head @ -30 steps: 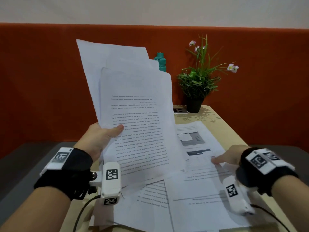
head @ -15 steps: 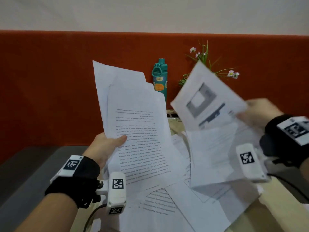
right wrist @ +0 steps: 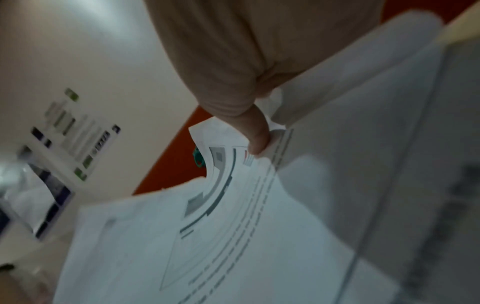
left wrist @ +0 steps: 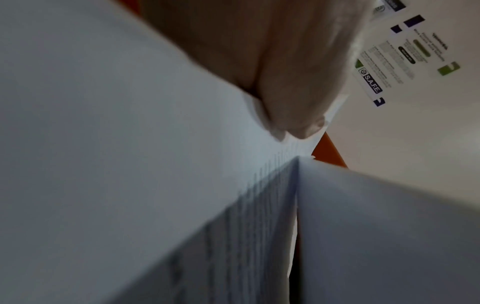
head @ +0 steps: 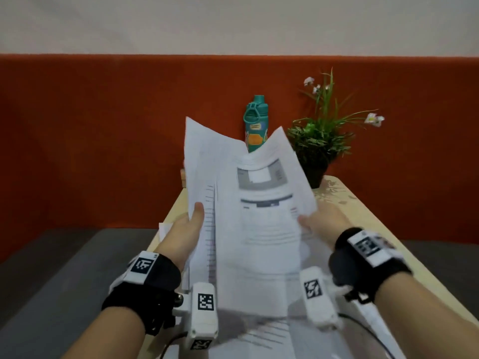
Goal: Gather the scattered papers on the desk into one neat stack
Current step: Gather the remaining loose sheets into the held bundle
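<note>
I hold a bundle of white printed papers upright above the desk. My left hand grips its left edge, thumb on the front sheet, also shown by the left hand in the left wrist view. My right hand pinches the right edge of the front sheet, the one with a grey picture block, laid against the bundle. More papers lie on the desk below, partly hidden by my wrists.
A teal bottle stands at the desk's far edge, behind the papers. A potted plant with small flowers stands at the far right corner. An orange wall panel runs behind the desk. Grey floor lies left of the desk.
My right hand lifted the sheet with the grey picture off the desk and swung it left onto the front of the bundle. The left hand moved the bundle toward the middle.
</note>
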Action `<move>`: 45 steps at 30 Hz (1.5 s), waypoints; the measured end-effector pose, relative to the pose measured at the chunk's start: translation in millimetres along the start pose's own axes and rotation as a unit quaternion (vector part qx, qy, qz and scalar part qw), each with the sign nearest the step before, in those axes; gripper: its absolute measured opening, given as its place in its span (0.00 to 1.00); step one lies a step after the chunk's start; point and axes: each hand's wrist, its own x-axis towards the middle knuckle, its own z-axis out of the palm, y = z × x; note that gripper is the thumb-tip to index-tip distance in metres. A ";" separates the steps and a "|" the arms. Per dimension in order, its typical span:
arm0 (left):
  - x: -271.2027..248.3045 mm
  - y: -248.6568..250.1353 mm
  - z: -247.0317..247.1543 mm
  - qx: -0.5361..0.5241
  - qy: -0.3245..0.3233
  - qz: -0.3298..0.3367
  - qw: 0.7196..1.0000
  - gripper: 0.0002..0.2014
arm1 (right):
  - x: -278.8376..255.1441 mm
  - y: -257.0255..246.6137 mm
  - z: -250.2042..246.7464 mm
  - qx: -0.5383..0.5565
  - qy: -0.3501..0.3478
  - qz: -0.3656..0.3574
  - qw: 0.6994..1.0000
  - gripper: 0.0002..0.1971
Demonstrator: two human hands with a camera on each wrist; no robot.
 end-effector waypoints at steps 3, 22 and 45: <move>6.0 -5.1 0.5 -0.003 0.002 0.012 1.000 0.27 | -6.7 2.3 32.9 0.018 -0.007 -0.003 1.000 0.16; 9.6 -10.5 -57.0 -0.044 0.027 0.026 0.998 0.18 | 15.2 46.3 -40.6 -0.409 -0.144 0.123 0.892 0.31; 9.3 -8.2 -41.7 -0.051 0.037 0.031 0.998 0.21 | 3.1 -55.5 -125.1 -0.113 0.184 -0.037 0.976 0.16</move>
